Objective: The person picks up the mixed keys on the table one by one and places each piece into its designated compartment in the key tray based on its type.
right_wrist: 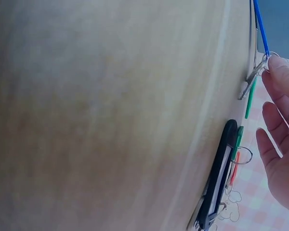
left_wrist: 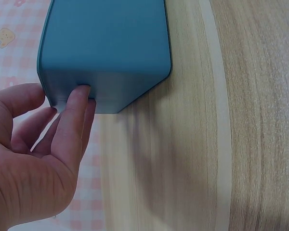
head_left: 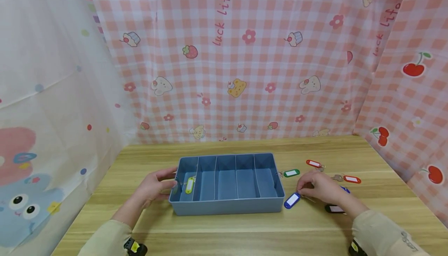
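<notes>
A blue-grey box (head_left: 227, 206) with a row of several compartments stands on the table. A yellow key tag (head_left: 189, 185) lies in its leftmost compartment. My left hand (head_left: 155, 186) rests its fingertips against the box's left end wall, also seen in the left wrist view. To the right of the box, my right hand (head_left: 320, 188) pinches the metal ring of a blue key tag (head_left: 292, 200) between thumb and finger. A key (right_wrist: 251, 79) hangs from that ring in the right wrist view. The tag's white label faces up.
Around the right hand lie a green key tag (head_left: 291, 173), two red key tags (head_left: 313, 163), a black key tag (head_left: 334, 209) and another blue tag (head_left: 345, 189), partly hidden. Checked cloth (head_left: 245, 65) hangs behind the wooden table (head_left: 210, 234).
</notes>
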Demonstrator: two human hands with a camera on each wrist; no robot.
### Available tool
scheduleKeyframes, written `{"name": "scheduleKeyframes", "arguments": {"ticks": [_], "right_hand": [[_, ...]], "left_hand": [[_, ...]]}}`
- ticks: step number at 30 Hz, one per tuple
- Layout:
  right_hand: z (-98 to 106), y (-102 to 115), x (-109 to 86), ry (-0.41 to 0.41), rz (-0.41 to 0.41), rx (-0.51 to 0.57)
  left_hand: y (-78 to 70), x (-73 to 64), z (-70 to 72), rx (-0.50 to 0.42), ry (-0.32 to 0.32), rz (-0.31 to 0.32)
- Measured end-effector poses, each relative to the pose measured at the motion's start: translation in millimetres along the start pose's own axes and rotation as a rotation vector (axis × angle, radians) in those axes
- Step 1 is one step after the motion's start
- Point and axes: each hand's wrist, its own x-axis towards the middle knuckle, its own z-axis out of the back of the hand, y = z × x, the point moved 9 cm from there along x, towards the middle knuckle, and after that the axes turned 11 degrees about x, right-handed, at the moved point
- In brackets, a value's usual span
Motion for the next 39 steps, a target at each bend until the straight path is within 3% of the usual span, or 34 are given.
{"name": "scheduleKeyframes", "arguments": {"ticks": [12, 25, 31, 39], "right_hand": [[11.0, -2.4, -2.2, -0.058, -0.012, 0.057], [26.6, 0.8, -5.3, -0.162, -0.055, 0.051], [30.5, -0.7, -6.3, -0.197, -0.114, 0.063], [37.2, 0.3, -7.0, -0.25, -0.106, 0.041]], "left_hand": [[1.1, 0.1, -0.5, -0.029, 0.005, 0.008], [1.0, -0.2, 0.0, -0.022, 0.0, 0.009], [0.8, -0.3, 0.6, -0.02, -0.007, 0.009], [0.6, -0.6, 0.5, -0.025, -0.011, 0.004]]}}
